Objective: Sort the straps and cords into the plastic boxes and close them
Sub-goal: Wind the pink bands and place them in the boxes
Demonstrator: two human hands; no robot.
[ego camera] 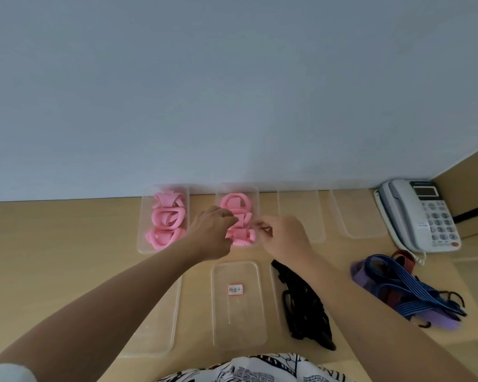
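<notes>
Two clear plastic boxes at the back of the table hold rolled pink straps: the left box with three rolls, and the middle box with pink straps. My left hand and my right hand both reach into the middle box and pinch a pink strap roll at its near end. A clear lid with a red-edged label lies in front. Black straps lie to the right of that lid.
Two more clear boxes stand at the back right. Another clear lid lies under my left forearm. A heap of blue, purple and dark red cords lies right, near a grey desk phone. A wall runs behind.
</notes>
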